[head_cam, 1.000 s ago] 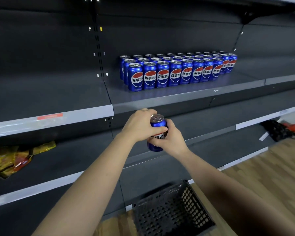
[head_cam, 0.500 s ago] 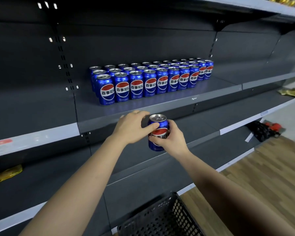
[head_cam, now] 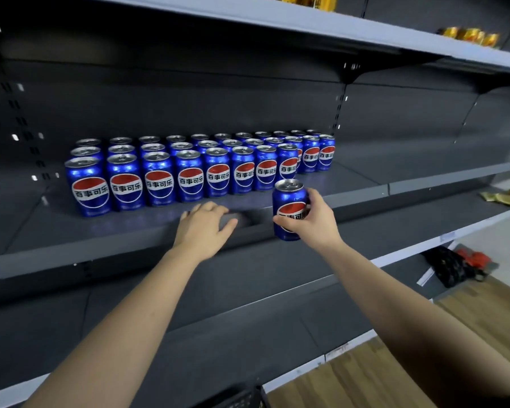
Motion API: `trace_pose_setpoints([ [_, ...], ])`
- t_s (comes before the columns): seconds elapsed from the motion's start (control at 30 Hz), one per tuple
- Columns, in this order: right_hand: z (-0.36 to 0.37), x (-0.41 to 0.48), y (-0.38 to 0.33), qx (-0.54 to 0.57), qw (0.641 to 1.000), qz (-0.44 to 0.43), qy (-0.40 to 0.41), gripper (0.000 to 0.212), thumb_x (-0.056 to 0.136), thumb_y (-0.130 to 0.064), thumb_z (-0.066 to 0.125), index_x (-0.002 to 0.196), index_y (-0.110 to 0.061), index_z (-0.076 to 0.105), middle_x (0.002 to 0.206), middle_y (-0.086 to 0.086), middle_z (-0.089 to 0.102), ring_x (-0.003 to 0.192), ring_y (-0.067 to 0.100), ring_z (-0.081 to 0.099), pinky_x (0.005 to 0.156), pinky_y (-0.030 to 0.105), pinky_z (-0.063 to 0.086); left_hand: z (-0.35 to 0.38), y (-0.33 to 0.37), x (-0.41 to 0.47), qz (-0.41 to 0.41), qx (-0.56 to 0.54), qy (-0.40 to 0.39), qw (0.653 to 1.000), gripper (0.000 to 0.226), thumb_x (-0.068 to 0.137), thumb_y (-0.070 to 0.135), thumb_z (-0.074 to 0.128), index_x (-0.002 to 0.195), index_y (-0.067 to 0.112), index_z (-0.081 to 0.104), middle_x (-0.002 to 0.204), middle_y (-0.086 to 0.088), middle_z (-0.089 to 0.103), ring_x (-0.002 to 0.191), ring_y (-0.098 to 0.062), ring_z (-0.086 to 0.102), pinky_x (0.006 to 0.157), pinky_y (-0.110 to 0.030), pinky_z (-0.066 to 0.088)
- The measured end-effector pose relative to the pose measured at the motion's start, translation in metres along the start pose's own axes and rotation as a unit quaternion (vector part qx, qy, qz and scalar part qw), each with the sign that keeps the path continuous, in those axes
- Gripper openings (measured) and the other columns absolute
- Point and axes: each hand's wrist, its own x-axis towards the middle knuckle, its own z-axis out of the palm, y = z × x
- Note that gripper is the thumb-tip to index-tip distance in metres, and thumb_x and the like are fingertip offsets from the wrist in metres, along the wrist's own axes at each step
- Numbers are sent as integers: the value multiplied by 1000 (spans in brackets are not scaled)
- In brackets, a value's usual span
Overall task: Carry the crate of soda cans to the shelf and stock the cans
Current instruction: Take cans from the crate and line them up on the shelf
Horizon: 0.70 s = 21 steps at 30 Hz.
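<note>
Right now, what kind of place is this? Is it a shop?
Most likely a shop aisle being stocked. Long grey metal shelves run in tiers, rows of identical blue soda cans face forward, and the right hand grips one more can in front of the shelf edge.

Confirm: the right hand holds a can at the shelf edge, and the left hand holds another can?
Wrong on the left hand: it holds nothing and lies open at the shelf edge. The right hand does hold a can there. The head view shows it.
</note>
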Motion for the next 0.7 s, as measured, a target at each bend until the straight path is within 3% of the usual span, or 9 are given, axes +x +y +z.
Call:
trace_pose_setpoints([
  [0.13, -36, 43, 22, -12, 1000, -4, 18, 62, 64, -26, 91, 113, -24, 52, 98, -16, 63, 85, -9, 58, 72, 11, 45, 15, 16, 21, -43, 15, 0, 999, 49, 96, 50, 41, 136, 23, 48, 136, 0, 48, 127, -24, 42, 102, -42, 31],
  [0.4, -70, 106, 58, 21, 999, 7, 29, 58, 68, -26, 88, 112, -27, 49, 103, -13, 62, 91, 4, 62, 85, 26, 49, 39, 29, 48, -93, 52, -10, 994, 48, 94, 51, 45, 134, 24, 50, 134, 1, 49, 125, -23, 42, 101, -42, 31],
  [0.7, -72, 156, 75, 39, 999, 12, 25, 73, 66, -29, 89, 127, -19, 51, 114, -8, 62, 101, 11, 62, 90, 30, 51, 52, 37, 57, -109, 82, 25, 990, 46, 93, 52, 42, 126, 22, 53, 123, -1, 49, 118, -23, 42, 94, -42, 33],
])
